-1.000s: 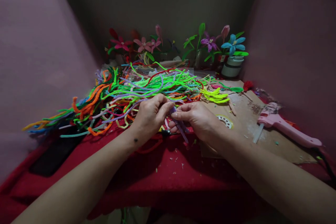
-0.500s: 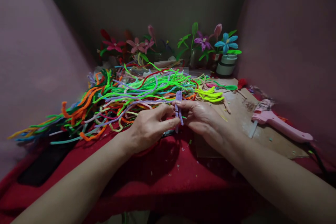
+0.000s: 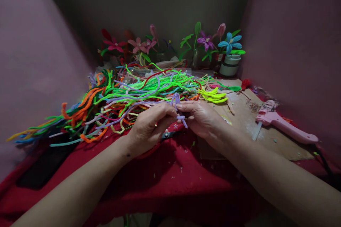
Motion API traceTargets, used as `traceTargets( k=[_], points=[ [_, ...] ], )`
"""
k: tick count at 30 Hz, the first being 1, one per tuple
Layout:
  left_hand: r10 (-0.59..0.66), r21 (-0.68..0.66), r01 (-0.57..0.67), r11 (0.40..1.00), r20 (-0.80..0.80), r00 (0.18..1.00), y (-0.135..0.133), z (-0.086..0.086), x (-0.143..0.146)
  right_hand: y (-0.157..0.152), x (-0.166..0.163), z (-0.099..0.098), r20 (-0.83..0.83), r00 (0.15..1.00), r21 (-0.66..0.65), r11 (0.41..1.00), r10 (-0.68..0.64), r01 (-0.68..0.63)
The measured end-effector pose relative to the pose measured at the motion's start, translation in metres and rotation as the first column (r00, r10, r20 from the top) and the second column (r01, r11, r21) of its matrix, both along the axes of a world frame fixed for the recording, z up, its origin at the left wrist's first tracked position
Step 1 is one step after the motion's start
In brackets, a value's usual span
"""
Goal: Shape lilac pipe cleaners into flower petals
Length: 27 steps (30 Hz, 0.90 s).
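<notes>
A lavender pipe cleaner [image 3: 176,99], bent into a narrow loop with its ends crossing low down, stands between my two hands. My left hand [image 3: 152,122] is closed on its left side, thumb and forefinger pinched together. From the right, my right hand [image 3: 204,115] pinches it with the thumb and fingertips. Part of the loop is hidden by my fingers. Just behind the hands lies a large heap of loose pipe cleaners [image 3: 149,87], mostly green, lavender and orange. Scissors [image 3: 170,135], partly covered by my left hand, rest on the red cloth [image 3: 183,181].
At right, a pink glue gun [image 3: 290,126] lies on a cardboard sheet [image 3: 282,147]. A dark phone [image 3: 44,168] is at left. Pipe-cleaner flowers stand along the back, among them a blue flower [image 3: 229,44] in a pale jar [image 3: 229,65]. Yellow pieces [image 3: 213,95] lie by the cardboard.
The lavender pipe cleaner's loop has opened wider at the top, and its lower ends now cross. My fingers have shifted slightly around it, showing more of the scissors.
</notes>
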State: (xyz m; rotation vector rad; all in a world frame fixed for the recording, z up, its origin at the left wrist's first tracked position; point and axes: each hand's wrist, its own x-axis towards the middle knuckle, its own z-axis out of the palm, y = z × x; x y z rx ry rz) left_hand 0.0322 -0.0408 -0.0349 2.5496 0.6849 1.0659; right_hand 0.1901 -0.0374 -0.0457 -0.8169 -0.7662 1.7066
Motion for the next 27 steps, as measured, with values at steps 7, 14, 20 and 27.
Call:
traceTargets(
  k=[7, 14, 20, 27],
  points=[
    [0.245, 0.038, -0.245, 0.969, 0.002, 0.97, -0.006, 0.009, 0.001, 0.002, 0.001, -0.006, 0.168, 0.983, 0.171, 0.985, -0.068, 0.039],
    [0.368, 0.227, -0.328, 0.917, -0.164, 0.915, -0.006, 0.007, 0.003, -0.004, -0.002, -0.003, 0.322, 0.931, 0.265, 0.961, -0.17, 0.084],
    [0.416, 0.339, -0.336, 0.879, -0.196, 0.888, -0.008, 0.001, 0.003, -0.01, -0.006, -0.001, 0.534, 0.772, 0.438, 0.894, -0.343, 0.094],
    [0.545, 0.506, -0.354, 0.786, -0.298, 0.784, -0.015, 0.0, 0.009, -0.013, -0.009, -0.007, 0.585, 0.678, 0.581, 0.813, -0.446, 0.033]
  ],
)
